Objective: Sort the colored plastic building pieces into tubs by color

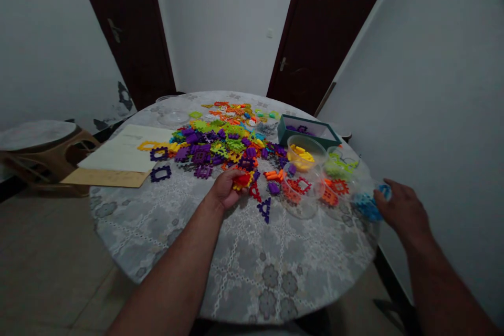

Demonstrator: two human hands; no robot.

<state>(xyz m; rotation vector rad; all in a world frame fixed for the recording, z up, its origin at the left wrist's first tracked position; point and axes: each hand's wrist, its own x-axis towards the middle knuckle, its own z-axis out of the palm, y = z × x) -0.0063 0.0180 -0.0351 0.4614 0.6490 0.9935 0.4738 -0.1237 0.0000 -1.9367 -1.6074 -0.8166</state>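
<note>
My left hand [227,189] is closed around red and yellow plastic building pieces [243,180], at the near edge of the heap. Just beside it lie a red triangular piece [255,192] and a dark purple triangular piece [265,210]. At the far right, my right hand [405,210] is over a clear tub of blue pieces [367,207]. A blue piece [386,191] shows between its thumb and fingers. The fingertips on the far side are partly hidden.
A big heap of notched plastic pieces [220,142] covers the middle of the round table [236,273]. Clear tubs hold yellow pieces [301,158], orange-red pieces [299,186] and green pieces [339,167]. Behind them stands a dark green box [309,130]. Paper sheets [122,149] lie left.
</note>
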